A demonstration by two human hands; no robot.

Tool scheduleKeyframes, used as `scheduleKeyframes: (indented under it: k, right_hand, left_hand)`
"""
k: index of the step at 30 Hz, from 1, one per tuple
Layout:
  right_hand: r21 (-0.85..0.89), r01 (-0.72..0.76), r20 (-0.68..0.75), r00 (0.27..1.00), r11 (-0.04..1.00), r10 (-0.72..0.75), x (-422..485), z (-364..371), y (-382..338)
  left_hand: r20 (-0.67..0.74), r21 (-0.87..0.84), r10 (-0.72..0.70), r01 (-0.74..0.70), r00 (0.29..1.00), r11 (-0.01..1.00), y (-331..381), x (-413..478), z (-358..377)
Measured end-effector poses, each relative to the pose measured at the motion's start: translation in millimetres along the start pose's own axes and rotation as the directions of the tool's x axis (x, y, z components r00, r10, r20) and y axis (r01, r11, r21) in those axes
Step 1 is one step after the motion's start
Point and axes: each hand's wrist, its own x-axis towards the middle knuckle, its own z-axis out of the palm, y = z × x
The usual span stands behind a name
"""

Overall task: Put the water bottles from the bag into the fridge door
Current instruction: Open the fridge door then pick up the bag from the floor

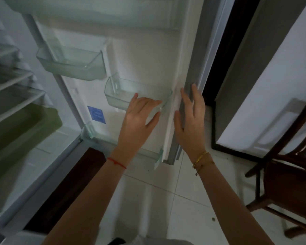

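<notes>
At the open white fridge door (145, 68), both hands raised and empty: left hand (140, 117) with fingers spread loose over the small clear plastic door bin (117, 96), right hand (191, 117) flat and released near the door's grey edge. No water bottles or bag in view; door bins all bare. Likely readying the door, loading not yet begun. Next: turn to the bag, grip a bottle, stand it upright in a bin.
</notes>
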Motion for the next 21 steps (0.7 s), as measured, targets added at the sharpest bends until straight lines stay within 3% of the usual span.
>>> scheduleKeyframes:
  k: [6, 21]
  right_hand:
    - [0.02, -0.032, 0.094, 0.995, 0.999, 0.03, 31, 16, 38]
    - [0.012, -0.087, 0.132, 0.988, 0.996, 0.085, 116, 73, 118]
  left_hand:
    - [0.038, 0.057, 0.009, -0.011, 0.999, 0.998, -16, 23, 27]
    - [0.087, 0.107, 0.043, -0.052, 0.995, 0.993, -54, 75, 90]
